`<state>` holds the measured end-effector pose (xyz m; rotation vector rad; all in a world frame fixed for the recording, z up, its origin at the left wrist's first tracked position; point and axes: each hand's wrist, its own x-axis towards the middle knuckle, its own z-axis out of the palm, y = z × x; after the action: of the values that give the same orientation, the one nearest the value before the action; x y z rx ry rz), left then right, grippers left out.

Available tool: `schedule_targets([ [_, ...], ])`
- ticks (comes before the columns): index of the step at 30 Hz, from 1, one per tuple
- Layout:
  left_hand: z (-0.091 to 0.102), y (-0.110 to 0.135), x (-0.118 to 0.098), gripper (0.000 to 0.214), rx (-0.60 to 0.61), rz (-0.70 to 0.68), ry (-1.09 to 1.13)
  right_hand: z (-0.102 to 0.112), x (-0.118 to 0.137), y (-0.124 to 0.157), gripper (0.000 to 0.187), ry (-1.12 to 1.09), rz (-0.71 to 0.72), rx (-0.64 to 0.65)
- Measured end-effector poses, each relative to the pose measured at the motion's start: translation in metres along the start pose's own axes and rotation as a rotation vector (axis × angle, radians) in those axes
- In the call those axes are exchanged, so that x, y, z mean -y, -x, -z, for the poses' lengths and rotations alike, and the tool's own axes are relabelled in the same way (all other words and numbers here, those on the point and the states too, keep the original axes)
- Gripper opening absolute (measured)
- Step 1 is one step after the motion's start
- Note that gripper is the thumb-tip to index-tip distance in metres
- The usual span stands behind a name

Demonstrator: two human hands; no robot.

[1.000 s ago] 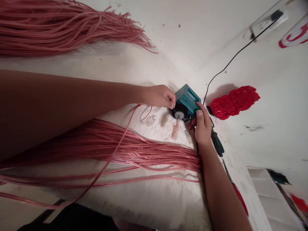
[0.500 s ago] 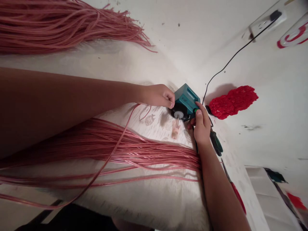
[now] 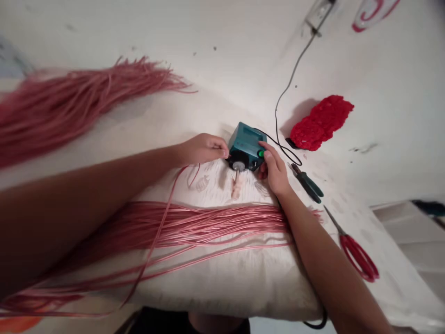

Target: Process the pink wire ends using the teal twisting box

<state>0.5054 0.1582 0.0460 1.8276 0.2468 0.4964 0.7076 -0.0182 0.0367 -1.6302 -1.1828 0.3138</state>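
My left hand (image 3: 210,148) is closed in a pinch on the end of a pink-clear electrical wire (image 3: 170,195), right at the black front of a small teal machine (image 3: 248,137). The rest of that wire loops down toward the left. My right hand (image 3: 277,171) grips the machine's right side, thumb beside its green button (image 3: 261,153) and other fingers curled low against the housing. From the machine's round grey hub a metal shaft points toward me, with a pale pinkish piece (image 3: 237,189) at its end. A long bundle of pink wires (image 3: 222,220) lies just in front.
Another wire bundle (image 3: 86,99) lies at the back left. Right of the machine are dark-green-handled pliers (image 3: 308,183), red-handled scissors (image 3: 358,255) and a fluffy red object (image 3: 321,123) against the wall. A black power cord (image 3: 295,74) runs up to a wall socket (image 3: 318,14).
The view has shifted, bringing the scissors and pliers into fuller sight. My left hand still pinches the wire at the machine's front, and my right hand stays on its side.
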Motion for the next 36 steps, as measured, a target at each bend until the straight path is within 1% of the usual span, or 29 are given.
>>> schedule_targets([
  [2, -0.001, 0.002, -0.005, 0.02, 0.009, 0.021, -0.066, -0.001, -0.001, 0.0, 0.057, -0.022, -0.01, 0.005],
  [4, -0.003, 0.003, -0.009, 0.022, 0.015, 0.035, -0.128, -0.001, 0.002, 0.001, 0.058, 0.007, -0.023, 0.028],
  [7, -0.005, 0.003, -0.017, 0.023, 0.013, 0.054, -0.198, 0.001, 0.012, 0.001, 0.056, 0.08, -0.039, 0.073],
  [9, -0.005, 0.005, -0.026, 0.022, -0.002, 0.066, -0.228, 0.006, 0.02, 0.001, 0.054, 0.093, -0.04, 0.091],
  [11, -0.004, 0.011, -0.04, 0.021, -0.025, 0.073, -0.241, 0.011, 0.028, 0.003, 0.054, 0.084, -0.041, 0.102],
  [13, -0.001, 0.022, -0.059, 0.021, -0.05, 0.074, -0.236, 0.017, 0.035, 0.008, 0.052, 0.061, -0.043, 0.103],
  [15, 0.001, 0.038, -0.082, 0.022, -0.062, 0.066, -0.217, 0.023, 0.04, 0.019, 0.044, 0.023, -0.049, 0.093],
  [17, 0.0, 0.056, -0.106, 0.022, -0.054, 0.046, -0.188, 0.026, 0.046, 0.035, 0.031, -0.028, -0.063, 0.077],
  [19, -0.007, 0.076, -0.129, 0.023, -0.037, 0.015, -0.153, 0.028, 0.054, 0.059, 0.023, -0.089, -0.086, 0.061],
  [21, -0.018, 0.098, -0.149, 0.024, -0.024, -0.026, -0.116, 0.028, 0.065, 0.09, 0.022, -0.161, -0.117, 0.05],
  [23, -0.03, 0.122, -0.164, 0.025, -0.012, -0.064, -0.08, 0.026, 0.079, 0.125, 0.025, -0.24, -0.161, 0.048],
  [25, -0.043, 0.148, -0.176, 0.028, 0.007, -0.064, -0.03, 0.022, 0.092, 0.163, 0.03, -0.322, -0.198, 0.039],
  [26, -0.049, 0.162, -0.181, 0.029, 0.018, -0.039, 0.001, 0.019, 0.098, 0.183, 0.033, -0.362, -0.22, 0.027],
  [27, -0.055, 0.175, -0.185, 0.03, 0.033, -0.013, 0.026, 0.017, 0.103, 0.204, 0.035, -0.399, -0.25, 0.021],
  [29, -0.069, 0.203, -0.19, 0.035, 0.032, -0.007, 0.108, 0.013, 0.112, 0.247, 0.041, -0.461, -0.32, -0.005],
  [30, -0.076, 0.217, -0.192, 0.037, 0.03, 0.01, 0.097, 0.011, 0.117, 0.269, 0.045, -0.483, -0.353, -0.028],
  [32, -0.092, 0.244, -0.195, 0.04, 0.027, 0.035, -0.046, 0.008, 0.129, 0.31, 0.049, -0.504, -0.408, -0.06],
  [33, -0.101, 0.257, -0.196, 0.042, 0.053, 0.024, -0.125, 0.006, 0.137, 0.328, 0.051, -0.502, -0.435, -0.057],
  [34, -0.111, 0.27, -0.197, 0.042, 0.053, 0.018, -0.185, 0.005, 0.147, 0.345, 0.05, -0.495, -0.455, -0.034],
  [35, -0.12, 0.283, -0.198, 0.043, 0.061, 0.035, -0.228, 0.004, 0.158, 0.359, 0.046, -0.479, -0.46, -0.017],
  [36, -0.13, 0.294, -0.2, 0.042, 0.006, 0.036, -0.244, 0.003, 0.171, 0.371, 0.036, -0.459, -0.45, -0.004],
])
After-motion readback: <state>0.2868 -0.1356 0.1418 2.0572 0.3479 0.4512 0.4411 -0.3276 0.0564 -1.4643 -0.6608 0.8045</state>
